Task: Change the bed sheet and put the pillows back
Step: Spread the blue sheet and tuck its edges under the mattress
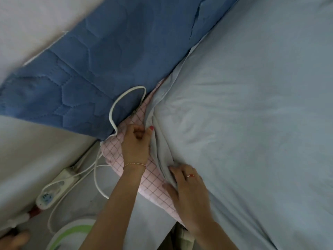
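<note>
left hand (pixel 136 143) pinching light blue sheet (pixel 252 114) edge at mattress corner, right hand (pixel 187 192) gripping bunched sheet fold, pink checked mattress (pixel 153 179) exposed beneath, dark blue quilt (pixel 93 69) beside

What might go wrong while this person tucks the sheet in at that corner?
The light blue sheet is bunched where the left hand and right hand grip it, so it may tuck in creased. The white cord looping beside the pink checked pad might get trapped under the fabric.
</note>
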